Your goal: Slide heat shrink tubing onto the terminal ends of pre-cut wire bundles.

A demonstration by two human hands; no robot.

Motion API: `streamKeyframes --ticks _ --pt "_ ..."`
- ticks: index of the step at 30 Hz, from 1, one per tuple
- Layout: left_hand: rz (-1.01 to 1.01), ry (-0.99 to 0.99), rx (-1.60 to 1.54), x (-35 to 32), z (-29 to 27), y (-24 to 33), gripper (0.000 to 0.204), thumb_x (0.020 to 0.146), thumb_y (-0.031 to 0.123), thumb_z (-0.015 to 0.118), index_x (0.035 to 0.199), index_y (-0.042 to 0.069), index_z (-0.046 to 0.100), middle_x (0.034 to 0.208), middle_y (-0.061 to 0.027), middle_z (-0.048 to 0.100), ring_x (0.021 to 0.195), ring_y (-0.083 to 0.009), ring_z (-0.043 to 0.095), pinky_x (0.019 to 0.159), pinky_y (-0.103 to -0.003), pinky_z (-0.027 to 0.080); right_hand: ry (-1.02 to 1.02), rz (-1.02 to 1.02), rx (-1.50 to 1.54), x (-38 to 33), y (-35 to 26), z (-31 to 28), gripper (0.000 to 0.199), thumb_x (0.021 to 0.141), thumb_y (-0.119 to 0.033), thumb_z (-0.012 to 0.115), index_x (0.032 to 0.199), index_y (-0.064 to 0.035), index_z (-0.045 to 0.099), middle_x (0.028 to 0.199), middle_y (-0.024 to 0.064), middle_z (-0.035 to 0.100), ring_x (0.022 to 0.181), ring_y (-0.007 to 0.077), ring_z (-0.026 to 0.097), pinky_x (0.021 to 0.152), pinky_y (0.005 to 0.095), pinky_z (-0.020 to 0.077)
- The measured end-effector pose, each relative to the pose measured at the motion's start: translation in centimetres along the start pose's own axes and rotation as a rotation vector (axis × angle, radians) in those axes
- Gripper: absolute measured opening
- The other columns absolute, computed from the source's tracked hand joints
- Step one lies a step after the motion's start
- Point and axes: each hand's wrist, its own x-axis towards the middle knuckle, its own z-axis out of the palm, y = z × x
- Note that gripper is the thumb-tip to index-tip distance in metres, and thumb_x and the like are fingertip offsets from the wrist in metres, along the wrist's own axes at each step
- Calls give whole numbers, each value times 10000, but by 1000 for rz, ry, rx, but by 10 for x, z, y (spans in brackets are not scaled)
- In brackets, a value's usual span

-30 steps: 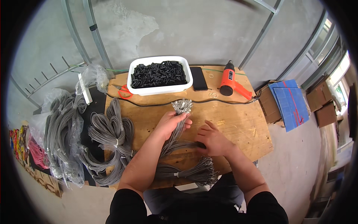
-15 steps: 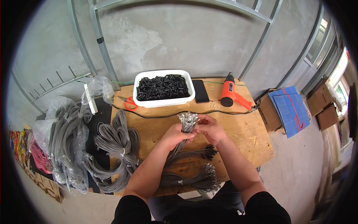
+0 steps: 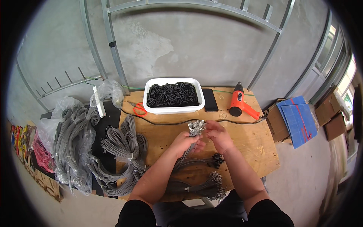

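My left hand point(image 3: 183, 144) is wrapped round a bundle of grey wires point(image 3: 195, 129) whose silver metal terminals fan out above the fist. Just right of these ends is my right hand point(image 3: 220, 139), its fingers apart and reaching toward the bundle; whether the fingertips touch it is hard to see. Below my hands, a second grey wire bundle point(image 3: 196, 162) with black ends lies on the wooden table point(image 3: 249, 151). Nearer to me lies a tied grey wire bundle point(image 3: 198, 188) with bare metal terminals.
At the back stands a white tub point(image 3: 174, 110) of short black sleeves, with red-handled scissors point(image 3: 139, 109) and a black phone point(image 3: 210, 100) beside it. An orange heat gun point(image 3: 238, 101) lies rightward. Coiled grey wires point(image 3: 123, 143) cover the left; a black cord point(image 3: 162, 123) crosses the table.
My right hand has drawn slightly away from the wire ends and its fingers have spread. The left hand keeps its hold on the bundle. The whole view has shifted a little.
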Motion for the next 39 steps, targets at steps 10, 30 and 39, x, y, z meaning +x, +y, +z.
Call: streamKeyframes --ticks 10,30,39 --pt "1 18 -5 6 -6 -2 252 989 121 564 1176 -33 635 1077 -210 702 952 -297 715 784 -393 594 18 -204 -356 37 -13 -12 390 823 46 578 1206 -9 630 1066 52 634 969 140 593 817 256 475" --pt "74 -4 196 5 -2 -3 117 959 97 635 1042 18 657 862 -73 692 754 -149 655 642 -293 537 -486 -472 -1430 192 -44 123 660 781 -179 783 1377 -150 501 1282 214 534 1173 391 559 1023 412 464" --pt "34 43 182 6 0 -2 106 966 83 621 1043 16 647 879 -79 692 767 -156 662 641 -288 533 -305 -49 -838 209 -50 99 92 890 -84 702 950 -33 654 944 71 648 886 208 639 755 336 543"
